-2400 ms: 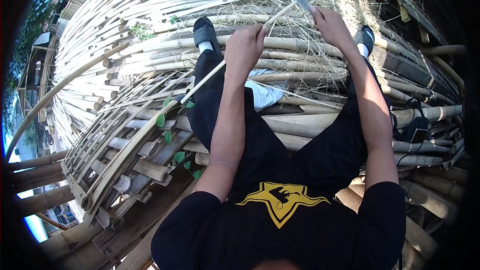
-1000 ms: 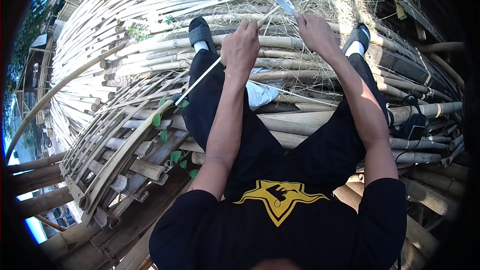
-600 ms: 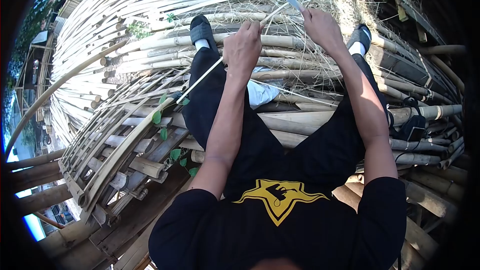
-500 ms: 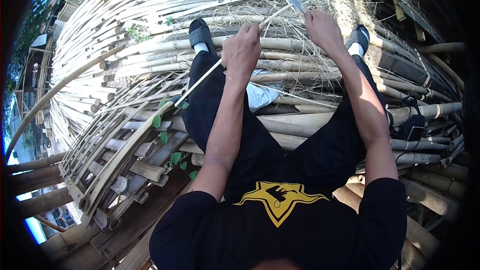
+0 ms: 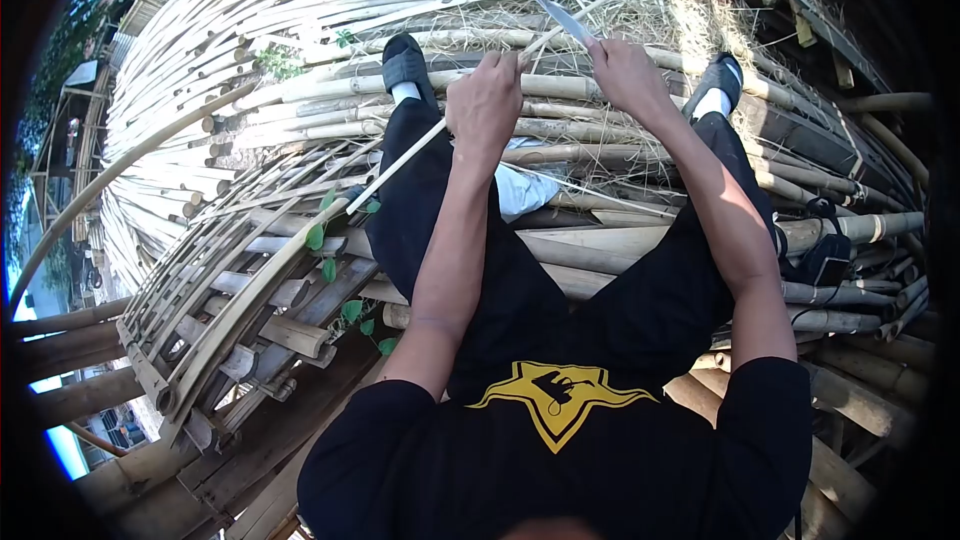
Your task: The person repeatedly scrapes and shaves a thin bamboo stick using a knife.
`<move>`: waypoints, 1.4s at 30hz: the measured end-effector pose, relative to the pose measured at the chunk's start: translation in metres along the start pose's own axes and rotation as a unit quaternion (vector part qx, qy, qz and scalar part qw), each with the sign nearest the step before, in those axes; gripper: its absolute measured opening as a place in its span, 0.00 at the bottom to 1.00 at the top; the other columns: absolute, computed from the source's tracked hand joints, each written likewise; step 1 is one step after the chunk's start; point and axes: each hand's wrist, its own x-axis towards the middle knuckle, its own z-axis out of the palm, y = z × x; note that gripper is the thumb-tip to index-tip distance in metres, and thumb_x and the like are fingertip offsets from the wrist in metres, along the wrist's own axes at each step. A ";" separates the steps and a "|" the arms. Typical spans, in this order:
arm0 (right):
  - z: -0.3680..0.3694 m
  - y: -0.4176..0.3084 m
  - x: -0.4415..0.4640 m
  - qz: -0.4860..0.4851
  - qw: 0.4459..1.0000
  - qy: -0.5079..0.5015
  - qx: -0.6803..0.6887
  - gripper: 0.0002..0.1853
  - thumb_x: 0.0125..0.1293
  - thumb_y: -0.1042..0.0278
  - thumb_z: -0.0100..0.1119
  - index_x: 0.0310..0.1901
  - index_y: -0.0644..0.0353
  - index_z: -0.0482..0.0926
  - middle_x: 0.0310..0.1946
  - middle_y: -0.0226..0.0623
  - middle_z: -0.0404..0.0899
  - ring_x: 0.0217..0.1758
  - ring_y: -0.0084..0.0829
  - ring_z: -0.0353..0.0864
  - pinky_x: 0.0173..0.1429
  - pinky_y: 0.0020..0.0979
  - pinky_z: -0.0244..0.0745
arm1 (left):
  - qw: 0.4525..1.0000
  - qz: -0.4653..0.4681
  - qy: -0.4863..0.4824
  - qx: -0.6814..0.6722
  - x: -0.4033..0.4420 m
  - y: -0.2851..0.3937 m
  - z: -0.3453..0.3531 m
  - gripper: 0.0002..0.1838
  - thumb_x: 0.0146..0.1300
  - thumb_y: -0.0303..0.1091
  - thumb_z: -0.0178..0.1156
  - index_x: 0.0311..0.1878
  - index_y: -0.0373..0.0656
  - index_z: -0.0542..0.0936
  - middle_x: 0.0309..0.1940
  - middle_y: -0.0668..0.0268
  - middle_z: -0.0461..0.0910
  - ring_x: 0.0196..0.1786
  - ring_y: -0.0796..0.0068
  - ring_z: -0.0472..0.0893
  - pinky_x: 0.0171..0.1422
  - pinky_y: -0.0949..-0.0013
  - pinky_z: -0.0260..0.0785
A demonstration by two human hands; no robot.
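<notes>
My left hand [image 5: 484, 105] is closed around a thin bamboo strip [image 5: 398, 164]. One end of the strip slants down past my left knee, and the other sticks out beyond my fingers toward the upper right. In my right hand [image 5: 627, 78] is a knife [image 5: 565, 20], its handle hidden in my fist. The blade points up and left, lying over or against the far part of the strip; whether it touches cannot be made out. Both hands are in front of me, between my spread feet, a short distance apart.
Long bamboo poles [image 5: 330, 90] lie stacked under and around my legs. Thin shavings [image 5: 640, 0] cover the ground ahead. At left stands a bamboo slat frame [image 5: 250, 300] with a green vine [image 5: 330, 270]. A white cloth [image 5: 525, 190] lies between my legs, and a small black device [image 5: 828, 260] at right.
My right hand and the knife have shifted slightly left and nearer to me, toward my left hand. The left hand keeps its grip on the bamboo strip, almost unmoved.
</notes>
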 end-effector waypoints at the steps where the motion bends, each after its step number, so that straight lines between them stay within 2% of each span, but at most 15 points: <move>1: 0.004 -0.002 -0.002 -0.010 1.000 0.001 -0.001 0.26 0.72 0.52 0.39 0.31 0.67 0.80 0.27 0.58 0.79 0.35 0.58 0.80 0.44 0.52 0.75 | 1.000 -0.006 -0.019 0.005 0.001 0.001 0.002 0.09 0.65 0.39 0.56 0.33 0.46 0.78 0.28 0.65 0.78 0.27 0.58 0.80 0.28 0.59 0.70; 4: 0.007 -0.012 -0.011 -0.024 1.000 0.004 0.014 0.26 0.72 0.52 0.39 0.31 0.67 0.79 0.27 0.56 0.79 0.34 0.57 0.80 0.44 0.53 0.74 | 0.998 -0.016 -0.057 0.019 0.001 0.002 0.003 0.09 0.65 0.39 0.56 0.34 0.45 0.79 0.29 0.64 0.80 0.29 0.58 0.80 0.30 0.59 0.70; 7: 0.004 -0.004 -0.002 -0.044 0.998 0.008 0.039 0.25 0.72 0.51 0.40 0.34 0.64 0.79 0.26 0.53 0.79 0.33 0.55 0.79 0.41 0.50 0.72 | 0.994 -0.053 0.002 -0.091 0.004 0.005 0.002 0.11 0.65 0.40 0.57 0.39 0.42 0.82 0.31 0.61 0.82 0.32 0.57 0.81 0.34 0.58 0.70; 12: -0.005 -0.010 -0.009 -0.038 0.997 0.024 0.066 0.23 0.72 0.48 0.44 0.37 0.62 0.78 0.25 0.51 0.78 0.31 0.52 0.78 0.38 0.46 0.71 | 0.982 -0.070 -0.010 -0.173 0.010 -0.002 0.000 0.13 0.62 0.40 0.60 0.40 0.39 0.82 0.30 0.55 0.81 0.34 0.54 0.80 0.37 0.56 0.70; 15: -0.005 -0.012 -0.012 -0.067 0.995 0.006 0.073 0.19 0.70 0.53 0.49 0.36 0.63 0.79 0.25 0.51 0.78 0.33 0.52 0.79 0.40 0.48 0.72 | 0.975 -0.059 -0.029 -0.210 0.012 -0.010 0.000 0.15 0.60 0.40 0.62 0.41 0.37 0.82 0.30 0.54 0.81 0.34 0.52 0.80 0.38 0.57 0.70; 17: 0.005 -0.005 -0.010 -0.185 0.979 0.010 0.081 0.15 0.67 0.57 0.56 0.38 0.63 0.78 0.25 0.49 0.78 0.31 0.49 0.79 0.37 0.44 0.71 | 0.961 -0.094 -0.097 -0.243 0.013 -0.014 0.001 0.16 0.59 0.39 0.63 0.42 0.35 0.81 0.26 0.51 0.80 0.31 0.51 0.80 0.38 0.56 0.70; 18: 0.008 -0.003 -0.009 -0.184 0.979 0.010 0.082 0.15 0.67 0.57 0.56 0.38 0.63 0.78 0.25 0.49 0.78 0.31 0.49 0.79 0.37 0.44 0.71 | 0.961 -0.094 -0.097 -0.242 0.013 -0.017 0.002 0.16 0.59 0.39 0.63 0.42 0.35 0.81 0.26 0.51 0.80 0.31 0.51 0.80 0.38 0.56 0.70; 21: 0.013 -0.002 -0.007 -0.235 0.967 0.056 0.081 0.10 0.64 0.59 0.58 0.38 0.56 0.80 0.21 0.47 0.78 0.30 0.51 0.79 0.37 0.47 0.73 | 0.943 -0.095 -0.118 -0.295 0.019 -0.023 0.000 0.15 0.60 0.37 0.63 0.41 0.33 0.81 0.21 0.55 0.79 0.23 0.61 0.79 0.31 0.60 0.70; 23: 0.013 -0.004 -0.007 -0.230 0.964 0.095 0.095 0.14 0.66 0.55 0.57 0.36 0.57 0.80 0.18 0.46 0.76 0.27 0.52 0.79 0.34 0.48 0.72 | 0.831 -0.222 -0.251 -0.445 0.028 -0.024 -0.010 0.13 0.64 0.35 0.61 0.41 0.32 0.80 0.20 0.63 0.77 0.17 0.75 0.76 0.22 0.71 0.66; 24: 0.011 -0.007 -0.008 -0.230 0.964 0.097 0.096 0.14 0.66 0.55 0.57 0.36 0.57 0.80 0.18 0.46 0.76 0.27 0.52 0.79 0.34 0.48 0.72 | 0.832 -0.220 -0.251 -0.443 0.030 -0.023 -0.012 0.13 0.64 0.35 0.61 0.41 0.32 0.80 0.20 0.63 0.77 0.17 0.75 0.76 0.22 0.71 0.66; 26: 0.003 -0.015 -0.008 -0.145 0.986 0.057 0.066 0.19 0.67 0.49 0.53 0.33 0.58 0.79 0.17 0.46 0.76 0.25 0.52 0.78 0.32 0.48 0.71 | 0.752 -0.203 -0.261 -0.571 0.035 -0.022 -0.015 0.12 0.68 0.34 0.57 0.43 0.32 0.78 0.21 0.70 0.74 0.15 0.86 0.71 0.17 0.80 0.62; 28: -0.004 -0.017 -0.008 -0.136 0.988 0.036 0.061 0.23 0.69 0.45 0.49 0.32 0.60 0.77 0.17 0.47 0.75 0.25 0.51 0.78 0.32 0.47 0.71 | 0.741 -0.191 -0.290 -0.575 0.042 -0.021 -0.018 0.14 0.70 0.37 0.55 0.46 0.33 0.76 0.22 0.73 0.73 0.15 0.86 0.70 0.17 0.81 0.62; 30: -0.012 -0.020 -0.011 -0.157 0.984 0.033 0.076 0.22 0.71 0.50 0.47 0.33 0.64 0.73 0.17 0.49 0.72 0.23 0.52 0.74 0.30 0.45 0.65 | 0.699 -0.195 -0.307 -0.615 0.046 -0.021 -0.018 0.13 0.70 0.37 0.56 0.45 0.34 0.76 0.22 0.73 0.72 0.15 0.86 0.70 0.18 0.81 0.63; 35: -0.017 -0.014 -0.009 -0.188 0.971 0.028 0.143 0.23 0.74 0.50 0.41 0.32 0.64 0.72 0.16 0.48 0.71 0.23 0.52 0.74 0.30 0.46 0.65 | 0.636 -0.229 -0.297 -0.674 0.048 -0.008 -0.030 0.15 0.69 0.36 0.57 0.50 0.34 0.76 0.22 0.73 0.71 0.17 0.88 0.66 0.21 0.81 0.59; 42: -0.037 -0.003 -0.005 -0.224 0.967 0.035 0.114 0.25 0.74 0.49 0.40 0.31 0.64 0.73 0.17 0.49 0.71 0.23 0.51 0.74 0.31 0.46 0.66 | 0.622 -0.223 -0.263 -0.703 0.046 0.016 -0.024 0.16 0.68 0.36 0.58 0.53 0.36 0.76 0.23 0.74 0.71 0.17 0.90 0.62 0.19 0.83 0.53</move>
